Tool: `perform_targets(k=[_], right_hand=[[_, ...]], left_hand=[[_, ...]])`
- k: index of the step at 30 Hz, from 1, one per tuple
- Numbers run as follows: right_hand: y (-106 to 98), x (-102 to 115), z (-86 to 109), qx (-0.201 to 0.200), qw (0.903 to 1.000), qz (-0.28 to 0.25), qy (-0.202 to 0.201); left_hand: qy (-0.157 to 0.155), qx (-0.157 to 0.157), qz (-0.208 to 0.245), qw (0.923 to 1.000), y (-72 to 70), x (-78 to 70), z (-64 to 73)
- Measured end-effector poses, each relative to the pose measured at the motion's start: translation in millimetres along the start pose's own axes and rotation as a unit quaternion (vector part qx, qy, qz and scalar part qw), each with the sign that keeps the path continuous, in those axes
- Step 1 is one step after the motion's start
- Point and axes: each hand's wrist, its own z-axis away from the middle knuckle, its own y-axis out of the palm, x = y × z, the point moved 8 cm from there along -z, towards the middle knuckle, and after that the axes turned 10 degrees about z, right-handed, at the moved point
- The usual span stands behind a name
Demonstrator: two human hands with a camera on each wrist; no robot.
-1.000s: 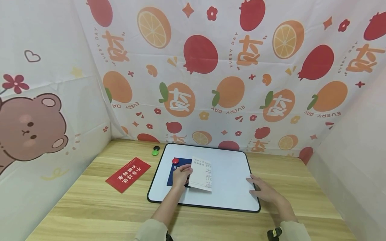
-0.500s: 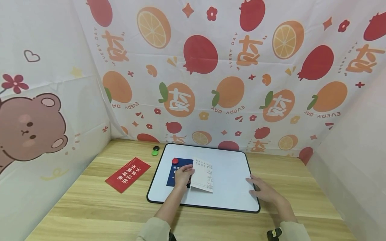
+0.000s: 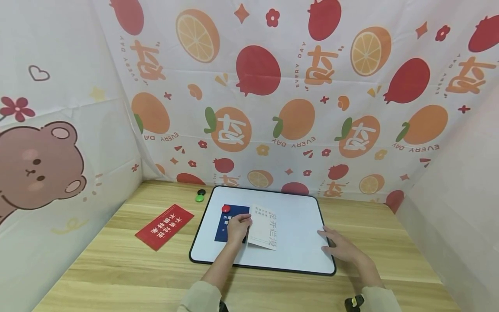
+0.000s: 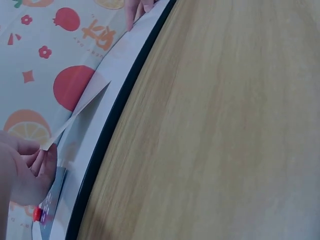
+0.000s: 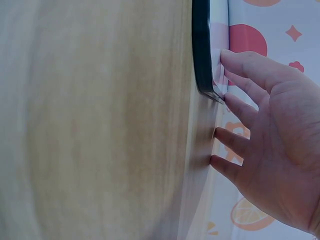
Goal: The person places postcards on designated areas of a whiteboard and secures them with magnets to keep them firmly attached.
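My left hand [image 3: 237, 229] pinches the left edge of a white card [image 3: 263, 229] with grey characters, over the middle of a black-rimmed whiteboard [image 3: 298, 242]. In the left wrist view the card [image 4: 82, 111] slants from the fingertips toward the board. A dark blue card [image 3: 220, 234] lies on the board just left of that hand, partly hidden by it. On its upper left corner sits a red round magnet [image 3: 225, 209]. My right hand [image 3: 343, 248] rests at the board's right edge. In the right wrist view its fingers [image 5: 240, 111] are spread, some touching the board and others the table.
Left of the board, a red card [image 3: 164, 227] with white characters lies on the wooden table [image 3: 128, 277]. A green magnet [image 3: 199, 198] and a black magnet [image 3: 201, 192] sit near the board's upper left corner. A fruit-printed cloth [image 3: 273, 156] hangs behind.
My left hand has moved slightly right with the white card, which now lies closer to the board. More of the blue card shows. The right hand stays at the board's edge.
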Motion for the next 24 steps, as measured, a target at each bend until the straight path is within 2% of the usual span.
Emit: perform_targets(k=[8, 16, 24], right_hand=[[0.6, -0.2, -0.7, -0.002, 1.0, -0.005, -0.001], [1.7, -1.7, -0.9, -0.001, 1.0, -0.002, -0.005], [1.7, -1.6, -0.7, -0.001, 1.0, -0.005, -0.004]], left_hand=[[0.01, 0.004, -0.044, 0.999, -2.3, 0.7, -4.4], [0.038, 0.001, -0.089, 0.9953, -3.0, -3.2, -4.1], [0.041, 0.011, -0.099, 0.9942, 0.0, -5.0, -4.6]])
